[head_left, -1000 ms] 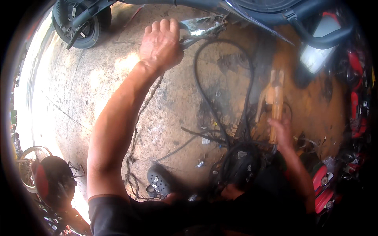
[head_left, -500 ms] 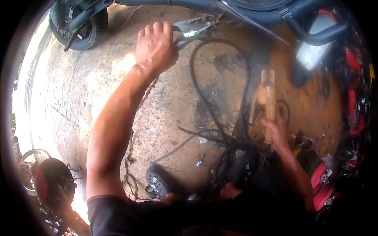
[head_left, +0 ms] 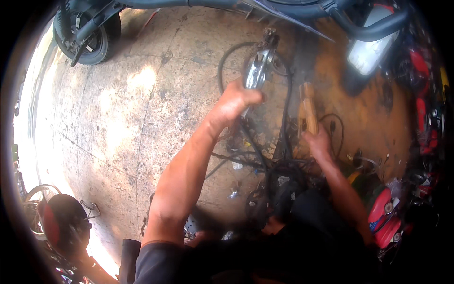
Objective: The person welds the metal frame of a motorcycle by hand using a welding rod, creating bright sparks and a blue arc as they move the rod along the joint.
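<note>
My left hand point(head_left: 235, 102) is wrapped round silvery locking pliers point(head_left: 257, 70) that point away from me over the concrete floor. At their jaws is a small dark, rusty-looking metal piece point(head_left: 269, 33). Further right, my right hand point(head_left: 320, 143) grips an orange-brown tool point(head_left: 309, 110) with a long straight body; it looks like a welding electrode holder. Its lower end is hidden in the fist. A black cable point(head_left: 287, 109) loops over the floor between and beneath the two hands.
A motorbike frame point(head_left: 208, 4) spans the far edge, with a wheel point(head_left: 92, 45) at far left. A pale panel point(head_left: 371, 49) stands far right. Red parts point(head_left: 384, 208) lie at right, and a round dark object point(head_left: 66, 222) at near left. Stained concrete point(head_left: 118, 146) spreads on the left.
My left hand has swung right and nearer with the locking pliers, which now point more straight ahead. My right hand has moved slightly left and away with the orange-brown tool.
</note>
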